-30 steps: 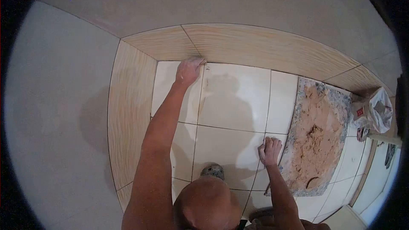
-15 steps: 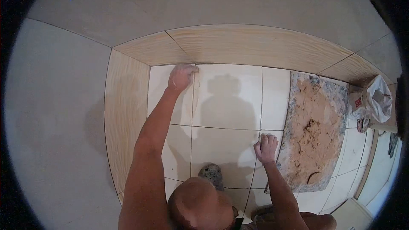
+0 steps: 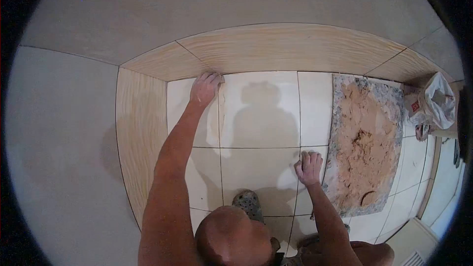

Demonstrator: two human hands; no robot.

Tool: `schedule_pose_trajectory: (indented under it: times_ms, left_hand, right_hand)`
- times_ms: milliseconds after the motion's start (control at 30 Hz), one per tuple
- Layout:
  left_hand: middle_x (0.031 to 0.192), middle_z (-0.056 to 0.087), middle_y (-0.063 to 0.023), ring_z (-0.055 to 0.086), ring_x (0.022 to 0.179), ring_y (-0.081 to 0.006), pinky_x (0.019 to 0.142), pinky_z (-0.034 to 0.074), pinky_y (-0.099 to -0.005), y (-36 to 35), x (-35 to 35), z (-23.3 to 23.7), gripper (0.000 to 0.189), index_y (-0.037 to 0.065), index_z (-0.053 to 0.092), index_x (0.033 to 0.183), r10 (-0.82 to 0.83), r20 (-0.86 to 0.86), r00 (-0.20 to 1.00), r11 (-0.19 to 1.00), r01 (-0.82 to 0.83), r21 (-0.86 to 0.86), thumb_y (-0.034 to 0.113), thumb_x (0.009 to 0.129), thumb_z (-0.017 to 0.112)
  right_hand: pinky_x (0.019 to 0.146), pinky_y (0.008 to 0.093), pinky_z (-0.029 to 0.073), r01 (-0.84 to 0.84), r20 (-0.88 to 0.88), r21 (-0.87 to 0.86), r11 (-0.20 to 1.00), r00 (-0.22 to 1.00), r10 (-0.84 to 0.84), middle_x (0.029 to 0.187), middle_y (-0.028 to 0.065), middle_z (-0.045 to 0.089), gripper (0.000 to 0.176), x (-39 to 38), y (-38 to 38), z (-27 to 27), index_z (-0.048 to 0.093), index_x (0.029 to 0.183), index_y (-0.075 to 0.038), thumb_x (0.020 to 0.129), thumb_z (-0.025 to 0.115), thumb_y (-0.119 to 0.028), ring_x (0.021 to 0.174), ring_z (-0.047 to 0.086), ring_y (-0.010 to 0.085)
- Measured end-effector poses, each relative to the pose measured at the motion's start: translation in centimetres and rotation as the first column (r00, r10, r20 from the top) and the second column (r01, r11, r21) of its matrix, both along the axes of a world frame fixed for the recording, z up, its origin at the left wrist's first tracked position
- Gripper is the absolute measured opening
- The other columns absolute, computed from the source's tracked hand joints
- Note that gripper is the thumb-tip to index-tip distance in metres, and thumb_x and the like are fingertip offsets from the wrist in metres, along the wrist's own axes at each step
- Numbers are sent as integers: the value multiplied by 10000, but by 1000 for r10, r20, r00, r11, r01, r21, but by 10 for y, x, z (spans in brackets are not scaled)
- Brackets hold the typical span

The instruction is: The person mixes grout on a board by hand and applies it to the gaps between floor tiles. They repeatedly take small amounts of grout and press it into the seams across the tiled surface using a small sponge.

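My left hand (image 3: 204, 90) reaches to the far edge of the tiled floor, beside the wood-patterned skirting tile (image 3: 256, 44). Its fingers close around a small, flat, brownish piece (image 3: 221, 79), too small to name. Directly below that piece, a smear of tan paste (image 3: 221, 108) runs along the joint between two cream floor tiles (image 3: 261, 113). My right hand (image 3: 309, 168) rests on the floor near a joint crossing, thumb apart and fingers against the tile, with nothing visible in it. A speckled board (image 3: 340, 118) carrying tan mortar (image 3: 364, 148) lies just to its right.
An open white bag (image 3: 436, 101) stands at the right by the skirting. My foot in a dark speckled shoe (image 3: 248, 203) is on the floor at front centre. Grey wall tiles (image 3: 64, 133) rise at the left and back. A pale vented panel (image 3: 411, 241) sits at the lower right.
The camera view has shifted slightly. My left hand stays at the skirting, with its fingers turned more toward the wall corner. My right hand keeps its place on the floor.
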State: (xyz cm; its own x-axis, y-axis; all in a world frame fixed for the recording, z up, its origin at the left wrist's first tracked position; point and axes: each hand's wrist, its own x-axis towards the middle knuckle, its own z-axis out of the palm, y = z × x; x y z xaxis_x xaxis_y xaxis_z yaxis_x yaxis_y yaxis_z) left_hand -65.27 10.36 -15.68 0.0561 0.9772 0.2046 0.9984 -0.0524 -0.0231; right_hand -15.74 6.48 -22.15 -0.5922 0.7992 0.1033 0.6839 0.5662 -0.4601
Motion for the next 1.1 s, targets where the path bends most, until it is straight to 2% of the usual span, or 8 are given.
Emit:
schedule_pose_trajectory:
  times_ms: [167, 233, 433, 533, 767, 833, 933, 1100]
  left_hand:
    - [1051, 684, -119, 608, 1064, -291, 958, 458, -418, -13, 19, -4, 271, 71, 669, 1080, 210, 13, 978, 978, -210, 0, 114, 831, 570]
    - [1010, 691, -121, 618, 1033, -294, 934, 467, -424, -18, 12, 18, 266, 70, 677, 1074, 229, 46, 972, 938, -208, -278, 94, 839, 555]
    - [989, 696, -117, 622, 942, -302, 851, 486, -408, 5, 4, -7, 269, 93, 699, 1034, 81, 55, 995, 991, -86, 106, 54, 800, 574]
    - [1009, 700, -122, 625, 938, -316, 865, 485, -411, 0, 34, 11, 253, 113, 713, 1016, 246, 114, 963, 969, -243, -36, 64, 809, 577]
    - [944, 699, -155, 624, 917, -337, 833, 498, -426, -52, 16, 33, 215, 87, 721, 1004, 252, 359, 899, 960, -185, -210, 70, 829, 596]
    - [953, 695, -159, 623, 924, -348, 840, 500, -435, -30, 0, 19, 240, 114, 722, 1026, 405, 339, 849, 907, -421, -30, 82, 825, 595]
    - [981, 697, -149, 627, 944, -351, 846, 503, -437, -6, -9, -12, 243, 130, 718, 1034, 436, 347, 830, 887, -462, -11, 99, 823, 602]
    - [1003, 700, -132, 630, 955, -333, 845, 501, -442, -44, 30, -7, 268, 137, 711, 1042, 236, 369, 899, 965, -262, 21, 52, 820, 587]
  right_hand:
    - [767, 496, 377, -18, 4, -22, 1000, 1000, 18, 1024, 156, 513, 431, -2, 2, 7, 549, 1137, -50, 751, 604, -234, 913, 470, 346]
    - [759, 488, 374, -17, 10, -2, 1000, 1000, 17, 1008, 158, 509, 424, -4, 3, 9, 549, 1129, -46, 746, 600, -219, 908, 472, 343]
    - [746, 481, 372, -13, 21, 6, 1000, 1000, 13, 995, 159, 506, 428, -5, 2, 11, 544, 1128, -39, 735, 601, -197, 896, 474, 341]
    - [749, 484, 370, -16, -3, 35, 999, 1000, 16, 985, 160, 496, 441, -4, 3, 8, 538, 1139, -45, 738, 609, -215, 886, 469, 344]
    - [752, 488, 369, -23, 0, -8, 1000, 1000, 23, 977, 164, 483, 459, -3, 3, 10, 534, 1149, -44, 739, 612, -235, 887, 459, 344]
    - [757, 493, 368, -35, 10, -15, 999, 999, 35, 991, 162, 484, 457, -1, 3, 10, 538, 1149, -38, 740, 610, -228, 892, 457, 344]
    - [756, 490, 368, -25, 17, 2, 1000, 1000, 25, 1001, 162, 489, 449, -3, 2, 9, 538, 1146, -35, 744, 605, -221, 897, 459, 344]
    - [753, 490, 371, -21, -13, 31, 999, 1000, 21, 1006, 164, 498, 432, -4, 2, 6, 534, 1142, -34, 747, 593, -199, 902, 467, 351]
